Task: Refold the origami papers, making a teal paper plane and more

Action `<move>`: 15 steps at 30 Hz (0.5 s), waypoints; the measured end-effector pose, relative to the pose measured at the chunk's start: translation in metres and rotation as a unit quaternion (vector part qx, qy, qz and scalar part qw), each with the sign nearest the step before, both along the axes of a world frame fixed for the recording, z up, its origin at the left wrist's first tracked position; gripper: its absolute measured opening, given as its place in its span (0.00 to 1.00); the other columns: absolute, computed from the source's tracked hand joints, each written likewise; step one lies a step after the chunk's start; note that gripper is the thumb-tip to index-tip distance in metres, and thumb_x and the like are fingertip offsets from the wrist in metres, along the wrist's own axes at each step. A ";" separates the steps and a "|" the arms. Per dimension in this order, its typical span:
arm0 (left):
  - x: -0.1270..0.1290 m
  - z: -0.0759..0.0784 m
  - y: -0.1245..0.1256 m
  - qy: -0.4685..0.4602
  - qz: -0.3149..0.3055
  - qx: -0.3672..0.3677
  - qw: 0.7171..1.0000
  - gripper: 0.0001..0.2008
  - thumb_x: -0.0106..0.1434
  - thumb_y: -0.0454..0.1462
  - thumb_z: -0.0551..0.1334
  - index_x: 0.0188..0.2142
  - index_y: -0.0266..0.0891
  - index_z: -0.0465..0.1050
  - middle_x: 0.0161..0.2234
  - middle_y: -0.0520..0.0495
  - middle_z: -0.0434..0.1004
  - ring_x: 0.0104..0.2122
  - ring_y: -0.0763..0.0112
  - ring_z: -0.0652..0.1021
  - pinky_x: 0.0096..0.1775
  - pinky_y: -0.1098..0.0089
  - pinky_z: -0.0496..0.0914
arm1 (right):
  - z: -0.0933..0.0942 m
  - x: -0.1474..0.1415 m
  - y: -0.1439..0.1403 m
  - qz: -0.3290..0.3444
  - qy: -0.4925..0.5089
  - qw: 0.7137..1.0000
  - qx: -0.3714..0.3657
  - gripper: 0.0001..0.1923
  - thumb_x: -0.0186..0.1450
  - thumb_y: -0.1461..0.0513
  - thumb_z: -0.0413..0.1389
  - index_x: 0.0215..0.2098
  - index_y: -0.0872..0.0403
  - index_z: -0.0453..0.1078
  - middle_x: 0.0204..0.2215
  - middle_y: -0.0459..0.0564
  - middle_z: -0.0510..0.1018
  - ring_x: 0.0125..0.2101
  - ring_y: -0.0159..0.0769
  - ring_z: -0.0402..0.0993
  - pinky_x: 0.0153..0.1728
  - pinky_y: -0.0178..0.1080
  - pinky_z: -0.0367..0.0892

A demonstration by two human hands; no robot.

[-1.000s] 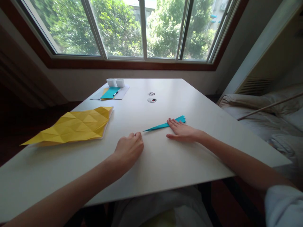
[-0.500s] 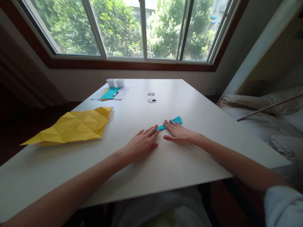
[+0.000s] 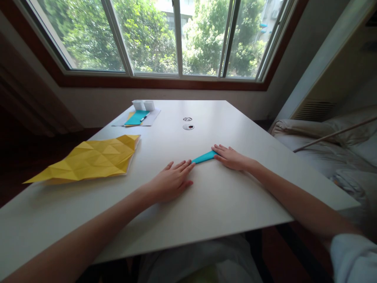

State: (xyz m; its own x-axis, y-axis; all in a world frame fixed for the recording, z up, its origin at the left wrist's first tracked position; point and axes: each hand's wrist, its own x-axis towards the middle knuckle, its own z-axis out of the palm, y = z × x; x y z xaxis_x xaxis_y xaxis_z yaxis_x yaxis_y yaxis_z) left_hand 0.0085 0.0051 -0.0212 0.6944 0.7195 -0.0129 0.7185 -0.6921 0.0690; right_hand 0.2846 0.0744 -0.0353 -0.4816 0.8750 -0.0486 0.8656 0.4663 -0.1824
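The left hand point(image 3: 172, 181) and right hand point(image 3: 232, 158) lie flat with fingers spread, pressing both ends of the folded teal paper point(image 3: 204, 157) on the desk point(image 3: 206, 204) (already thin and pointy). More folds look left.

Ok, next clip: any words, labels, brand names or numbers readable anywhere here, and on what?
None can be read.
The teal folded paper between the left hand and right hand is plain.
The yellow creased sheet is plain.
The papers with a pen at the far edge of the table are too small to tell.
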 end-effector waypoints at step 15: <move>-0.028 0.019 0.025 -0.155 0.038 0.001 0.987 0.13 0.61 0.36 0.52 0.36 0.39 0.75 0.34 0.46 0.74 0.30 0.73 0.74 0.34 0.74 0.67 | 0.020 -0.014 -0.017 0.095 0.064 0.979 0.169 0.11 0.59 0.59 0.54 0.40 0.53 0.68 0.37 0.50 0.76 0.41 0.41 0.69 0.43 0.41 0.59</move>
